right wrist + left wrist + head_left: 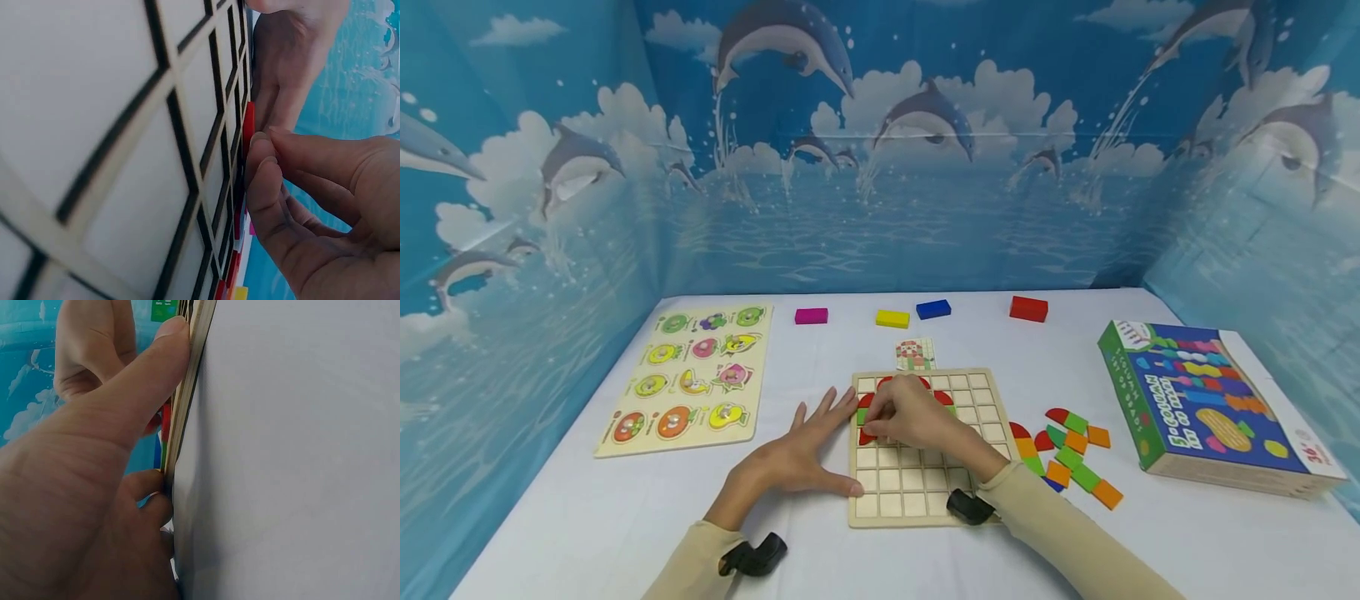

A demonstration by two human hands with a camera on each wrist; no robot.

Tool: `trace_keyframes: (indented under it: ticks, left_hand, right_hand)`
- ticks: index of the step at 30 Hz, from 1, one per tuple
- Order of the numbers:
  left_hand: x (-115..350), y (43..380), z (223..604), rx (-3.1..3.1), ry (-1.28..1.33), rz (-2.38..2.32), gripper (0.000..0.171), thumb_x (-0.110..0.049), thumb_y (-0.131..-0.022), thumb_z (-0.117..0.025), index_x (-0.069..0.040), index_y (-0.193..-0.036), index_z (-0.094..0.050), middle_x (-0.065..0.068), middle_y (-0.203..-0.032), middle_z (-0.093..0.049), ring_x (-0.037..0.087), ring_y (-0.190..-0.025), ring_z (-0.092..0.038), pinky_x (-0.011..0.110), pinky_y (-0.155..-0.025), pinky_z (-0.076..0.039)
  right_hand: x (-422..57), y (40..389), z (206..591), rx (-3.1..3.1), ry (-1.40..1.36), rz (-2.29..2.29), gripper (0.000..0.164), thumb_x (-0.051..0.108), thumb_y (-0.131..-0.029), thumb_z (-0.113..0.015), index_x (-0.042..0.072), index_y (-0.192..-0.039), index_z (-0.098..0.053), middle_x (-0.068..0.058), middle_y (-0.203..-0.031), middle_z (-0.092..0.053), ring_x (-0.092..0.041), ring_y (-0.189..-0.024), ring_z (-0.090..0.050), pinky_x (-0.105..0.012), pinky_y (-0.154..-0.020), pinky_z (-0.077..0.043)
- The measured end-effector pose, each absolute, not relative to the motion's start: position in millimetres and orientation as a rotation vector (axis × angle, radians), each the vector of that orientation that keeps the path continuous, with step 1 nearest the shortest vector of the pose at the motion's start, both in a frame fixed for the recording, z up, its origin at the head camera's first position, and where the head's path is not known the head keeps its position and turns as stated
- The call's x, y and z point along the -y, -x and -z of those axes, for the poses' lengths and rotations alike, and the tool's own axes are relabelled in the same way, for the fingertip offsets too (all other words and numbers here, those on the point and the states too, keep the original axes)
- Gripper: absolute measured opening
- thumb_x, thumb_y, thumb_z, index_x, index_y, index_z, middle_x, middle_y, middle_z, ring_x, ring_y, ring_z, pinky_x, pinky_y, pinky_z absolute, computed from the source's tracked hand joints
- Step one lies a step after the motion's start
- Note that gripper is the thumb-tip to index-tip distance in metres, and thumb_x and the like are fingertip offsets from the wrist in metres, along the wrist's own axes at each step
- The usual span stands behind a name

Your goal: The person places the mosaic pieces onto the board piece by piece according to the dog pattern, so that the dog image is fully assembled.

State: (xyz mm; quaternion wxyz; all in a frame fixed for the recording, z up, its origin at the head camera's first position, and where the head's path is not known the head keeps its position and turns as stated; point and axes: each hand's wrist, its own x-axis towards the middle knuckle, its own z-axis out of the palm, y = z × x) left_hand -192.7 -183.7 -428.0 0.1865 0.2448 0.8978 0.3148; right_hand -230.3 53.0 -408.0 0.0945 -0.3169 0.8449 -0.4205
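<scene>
A wooden grid board (889, 503) lies on the table, with red and green flat pieces set in its upper cells. My left hand (805, 454) spreads its fingers along the board's left side. Its thumb rests on the edge, seen closely in the left wrist view. Over the board's left part, my right hand (913, 412) has thumb and fingers brought together, pinching a small red piece (249, 122) low against the grid. Its fingers partly hide this piece and several cells. Just behind the board lies a small picture card (915, 354).
Loose red, green, orange and blue pieces (1085, 477) lie right of the board. A beads box (1217, 408) stands farther right, and a fruit puzzle board (685, 375) lies left. Magenta (811, 316), yellow (892, 318), blue (933, 309) and red (1028, 308) blocks sit behind.
</scene>
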Motion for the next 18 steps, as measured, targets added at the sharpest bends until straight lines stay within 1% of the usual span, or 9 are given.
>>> trace_keyframes:
  ticks: [2, 6, 13, 18]
  left_hand:
    - [183.9, 192.5, 427.7, -2.529, -0.686, -0.889, 0.124, -0.051, -0.081, -0.094, -0.017, -0.174, -0.020, -0.004, -0.182, -0.005, 0.024, -0.168, 0.011, 0.058, -0.133, 0.013]
    - [183.9, 192.6, 427.5, -2.526, -0.687, -0.896, 0.124, -0.050, -0.081, -0.094, -0.017, -0.174, -0.020, -0.004, -0.182, -0.006, 0.024, -0.168, 0.011, 0.058, -0.132, 0.014]
    - [183.9, 193.7, 428.4, -2.528, -0.681, -0.888, 0.124, -0.050, -0.081, -0.095, -0.016, -0.174, -0.020, -0.004, -0.182, -0.006, 0.023, -0.168, 0.010, 0.058, -0.132, 0.013]
    - [184.3, 194.1, 428.8, -2.529, -0.690, -0.887, 0.125, -0.051, -0.081, -0.094, -0.016, -0.174, -0.020, -0.004, -0.182, -0.007, 0.024, -0.168, 0.010, 0.059, -0.132, 0.013]
  right_hand:
    - [-53.4, 229.8, 406.3, -2.502, 0.946, 1.242, 0.007, -0.004, -0.089, -0.085, 0.001, -0.084, -0.083, 0.000, -0.081, -0.072, -0.006, -0.065, -0.070, -0.020, -0.060, -0.058]
    - [-55.8, 229.7, 404.0, -2.508, 0.982, 1.224, 0.008, -0.008, -0.086, -0.086, 0.000, -0.086, -0.083, -0.002, -0.083, -0.073, -0.003, -0.070, -0.070, -0.019, -0.064, -0.060]
    - [-56.8, 229.8, 402.7, -2.525, 1.016, 1.157, 0.010, -0.007, -0.089, -0.083, 0.002, -0.087, -0.082, -0.001, -0.083, -0.077, -0.002, -0.069, -0.068, -0.019, -0.065, -0.059]
    - [-56.0, 229.0, 402.4, -2.523, 1.036, 1.149, 0.012, -0.010, -0.088, -0.081, 0.002, -0.088, -0.082, -0.001, -0.083, -0.077, -0.004, -0.071, -0.067, -0.020, -0.066, -0.059]
